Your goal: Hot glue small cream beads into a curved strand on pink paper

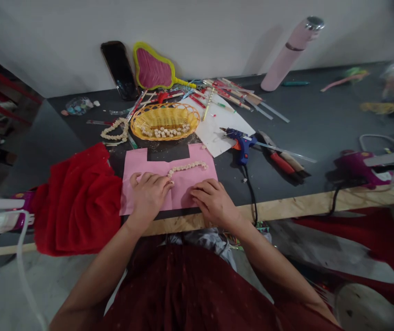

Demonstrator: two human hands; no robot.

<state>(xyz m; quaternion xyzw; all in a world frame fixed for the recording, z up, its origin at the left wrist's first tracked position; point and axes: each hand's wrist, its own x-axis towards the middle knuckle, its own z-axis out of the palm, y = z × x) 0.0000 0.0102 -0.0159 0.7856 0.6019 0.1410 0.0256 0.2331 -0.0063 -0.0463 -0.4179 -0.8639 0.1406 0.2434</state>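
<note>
A pink sheet (pixel 183 195) with a cut-out at its top lies flat at the table's front edge. On it curves a strand of small beige pieces (pixel 186 167). My left hand (pixel 150 191) rests on the sheet's left half, thumb and index finger pinched on the strand's lower left end. My right hand (pixel 214 197) lies over the sheet's right edge, fingers together and slightly curled; what is under them, if anything, is hidden. Behind the sheet is a yellow wicker basket (pixel 165 112) holding more beige pieces (pixel 169 132).
A red cloth (pixel 79 202) hangs over the edge at left. Right of the sheet are a blue glue gun (pixel 242 143) and pliers (pixel 281 161). Behind stand a phone (pixel 119 69), a pink bottle (pixel 290 55) and a yellow-rimmed fan (pixel 153 69). A beaded loop (pixel 124 129) lies left of the basket.
</note>
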